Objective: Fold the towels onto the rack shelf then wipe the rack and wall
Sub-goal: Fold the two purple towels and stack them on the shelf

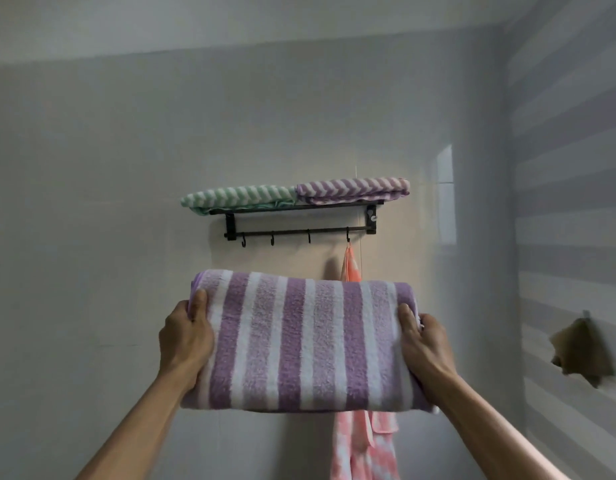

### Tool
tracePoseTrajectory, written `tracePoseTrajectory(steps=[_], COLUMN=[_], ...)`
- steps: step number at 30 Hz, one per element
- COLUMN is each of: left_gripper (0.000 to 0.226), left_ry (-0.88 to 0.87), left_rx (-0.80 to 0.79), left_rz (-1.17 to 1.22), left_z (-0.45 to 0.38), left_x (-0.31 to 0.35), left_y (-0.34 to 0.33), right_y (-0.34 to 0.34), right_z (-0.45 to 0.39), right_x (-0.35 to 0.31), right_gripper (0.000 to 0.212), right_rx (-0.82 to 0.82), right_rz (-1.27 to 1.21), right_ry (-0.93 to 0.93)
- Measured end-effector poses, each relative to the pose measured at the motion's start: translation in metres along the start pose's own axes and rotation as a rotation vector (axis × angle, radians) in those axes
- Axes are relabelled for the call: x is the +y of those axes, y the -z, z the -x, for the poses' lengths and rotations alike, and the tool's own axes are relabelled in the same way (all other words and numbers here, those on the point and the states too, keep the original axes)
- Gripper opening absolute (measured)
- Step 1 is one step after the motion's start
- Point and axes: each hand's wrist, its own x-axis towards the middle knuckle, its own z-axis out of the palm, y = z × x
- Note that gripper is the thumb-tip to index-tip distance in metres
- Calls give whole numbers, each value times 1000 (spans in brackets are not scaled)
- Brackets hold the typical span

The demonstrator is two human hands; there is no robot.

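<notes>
The left hand [185,336] grips the left end of a folded purple-and-white striped towel [303,341], thumb on top and fingers curled underneath. The right hand [425,344] does the same at the right end. Held at both ends like this, the thick bundle stays flat and its folds cannot slump open, which looks like the reason for the two-handed carry.

The towel is raised in front of the wall [109,168], below the black rack [299,216] and well apart from it; it touches nothing but the hands. My reading is that it is on its way up to the shelf.

On the rack shelf two folded towels already lie side by side: a green zigzag towel [237,197] on the left, its end overhanging the shelf, and a purple zigzag towel [355,190] on the right. They touch in the middle and fill the shelf's length (so the striped one will probably have to go on top).

From the rightmost hook under the rack hangs a pink cloth [351,268], running down behind the held towel and showing again below it. On the striped side wall to the right something brownish [582,355] hangs, too blurred to name. Wiping of the rack and wall seems not yet begun.
</notes>
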Motion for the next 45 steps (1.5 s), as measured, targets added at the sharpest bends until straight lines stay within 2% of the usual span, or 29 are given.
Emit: tracePoseTrajectory(steps=[5, 12, 16, 23, 27, 33, 40, 45], left_gripper=[66, 66, 63, 64, 64, 63, 68, 63], left_ry=[-43, -77, -83, -129, -151, -182, -179, -199], left_rx=[70, 132, 127, 124, 139, 189, 195, 155], left_rz=[33, 85, 118, 160, 183, 242, 248, 240], left_z=[-47, -156, -227, -325, -373, -451, -533, -582], left_x=[7, 9, 6, 9, 16, 34, 49, 60], left_y=[4, 11, 18, 18, 9, -18, -59, -79], right_y=[-26, -98, -149, -216, -239, -270, -311, -333], right_z=[-25, -76, -103, -142, -171, -235, -322, -374], right_x=[-41, -106, -148, -202, -231, -270, -290, -307], right_gripper=[43, 46, 36, 35, 31, 37, 42, 49], right_rx=[39, 85, 112, 192, 225, 269, 237, 141], right_rz=[-48, -156, -211, -217, -205, -186, -147, -104], right_ry=[102, 177, 234, 284, 343, 395, 388, 347])
